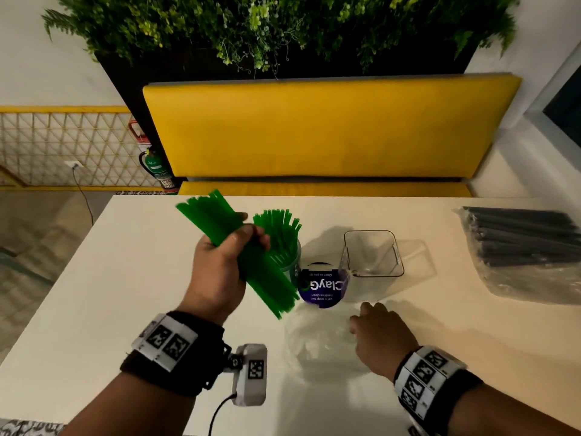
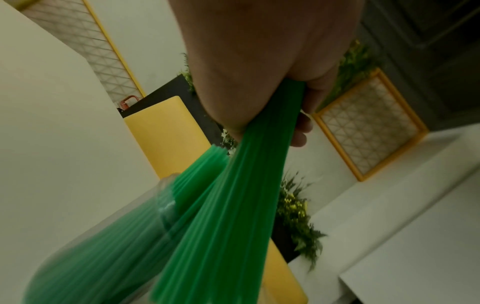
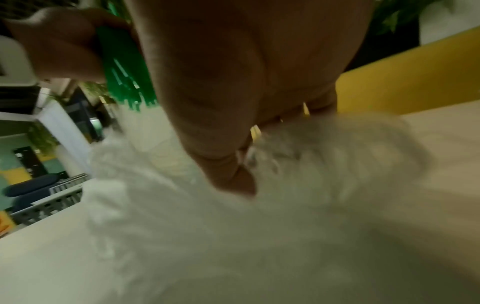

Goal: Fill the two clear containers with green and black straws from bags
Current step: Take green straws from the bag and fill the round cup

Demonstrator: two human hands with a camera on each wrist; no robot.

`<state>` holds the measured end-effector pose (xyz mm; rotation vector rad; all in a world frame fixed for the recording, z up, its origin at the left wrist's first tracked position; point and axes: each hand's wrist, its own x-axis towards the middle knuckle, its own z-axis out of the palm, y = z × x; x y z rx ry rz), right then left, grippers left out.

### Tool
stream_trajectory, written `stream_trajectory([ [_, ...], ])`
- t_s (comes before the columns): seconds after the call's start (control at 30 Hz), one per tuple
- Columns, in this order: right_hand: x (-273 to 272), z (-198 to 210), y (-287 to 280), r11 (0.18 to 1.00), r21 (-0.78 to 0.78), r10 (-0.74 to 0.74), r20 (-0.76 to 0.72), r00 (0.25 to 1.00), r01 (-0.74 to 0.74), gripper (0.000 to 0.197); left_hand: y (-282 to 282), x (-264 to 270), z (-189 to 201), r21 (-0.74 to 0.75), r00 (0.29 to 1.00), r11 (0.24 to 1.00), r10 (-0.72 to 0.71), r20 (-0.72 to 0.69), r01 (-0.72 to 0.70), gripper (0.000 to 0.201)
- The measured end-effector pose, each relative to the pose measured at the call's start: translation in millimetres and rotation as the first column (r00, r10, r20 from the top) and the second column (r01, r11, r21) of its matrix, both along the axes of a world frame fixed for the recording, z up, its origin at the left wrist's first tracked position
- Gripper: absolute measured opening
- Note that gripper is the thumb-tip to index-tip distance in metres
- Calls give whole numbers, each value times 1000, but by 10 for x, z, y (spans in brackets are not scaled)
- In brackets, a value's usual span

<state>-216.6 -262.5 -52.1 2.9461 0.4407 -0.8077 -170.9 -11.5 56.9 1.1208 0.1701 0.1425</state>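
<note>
My left hand (image 1: 250, 228) grips a slanted bundle of green straws (image 1: 207, 209) in the air, just left of a clear container (image 1: 294, 262) that holds upright green straws (image 1: 278, 228). The left wrist view shows my left hand (image 2: 270, 123) wrapped around the bundle (image 2: 233, 205), beside the filled container (image 2: 103, 236). A second clear container (image 1: 372, 253), square and empty, stands to the right. My right hand (image 1: 367, 313) holds a crumpled clear bag (image 1: 320, 341) with a purple label (image 1: 323, 287) on the table. In the blurred right wrist view, my right hand (image 3: 249, 164) pinches that bag (image 3: 207, 236).
A clear bag of black straws (image 1: 522, 240) lies at the far right of the pale table (image 1: 125, 278). A yellow bench (image 1: 314, 130) runs along the table's far edge, under hanging plants. The floor drops away to the left.
</note>
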Motion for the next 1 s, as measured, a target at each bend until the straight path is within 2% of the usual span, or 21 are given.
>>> stream_trajectory([
  [0.13,40,235,289,1000,-7,8,46,999,-8,60,71,190,134,-6,997,997,76,31,-76,29],
  [0.23,45,385,539,990,130,22,187,982,-47,52,89,300,116,-5,994,994,109,9,-109,15],
  [0.37,232,419,761,943,328,-37,257,966,-51,48,75,421,105,19,995,995,98,5,-98,12],
  [0.57,732,285,942,910,415,-121,258,959,3,31,67,619,11,105,996,990,90,17,-91,11],
  [0.73,814,234,970,892,452,-132,252,959,4,20,65,856,-33,132,987,978,154,55,-160,4],
  [0.8,838,235,984,888,460,-138,246,959,10,19,56,919,-61,188,984,966,164,77,-175,4],
  [0.87,851,241,995,892,451,-135,259,956,4,20,70,914,-123,311,985,936,150,79,-167,7],
  [0.93,848,258,996,898,440,-130,272,954,-3,19,106,865,-224,430,994,896,97,49,-109,9],
  [1.0,844,276,988,902,431,-136,271,953,6,19,160,809,-341,492,1000,871,-4,-15,11,19],
])
